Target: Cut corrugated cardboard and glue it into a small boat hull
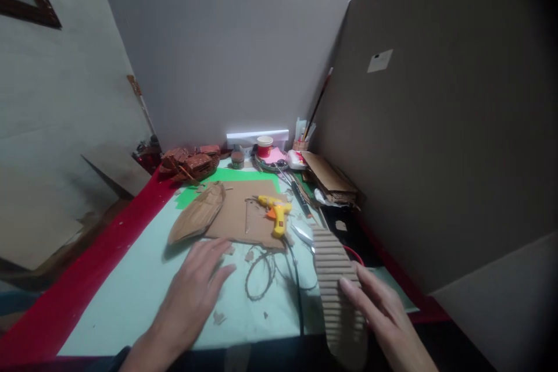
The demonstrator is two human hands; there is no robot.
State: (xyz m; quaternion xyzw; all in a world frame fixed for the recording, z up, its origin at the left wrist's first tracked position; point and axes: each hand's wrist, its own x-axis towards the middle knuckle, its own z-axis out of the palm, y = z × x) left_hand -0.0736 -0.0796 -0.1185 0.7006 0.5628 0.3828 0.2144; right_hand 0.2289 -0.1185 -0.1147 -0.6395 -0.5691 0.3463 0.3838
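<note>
A long strip of ribbed, corrugated cardboard (335,285) stands tilted at the right front, gripped along its right edge by my right hand (381,308). My left hand (194,290) holds nothing; its fingers are apart, low over the pale paper just short of a flat brown cardboard sheet (233,215). Beyond its fingertips a boat-shaped cardboard piece (198,213) rests partly on that sheet. A yellow glue gun (278,215) lies on the sheet's right side, with its dark cord (299,290) running toward me.
Reddish-brown model pieces (192,163) sit at the back left. A red-and-white tub (264,146) and a brush holder (301,144) stand at the back. Stacked cardboard (330,177) lies on the right. Grey panels (231,58) wall in the table's back and right.
</note>
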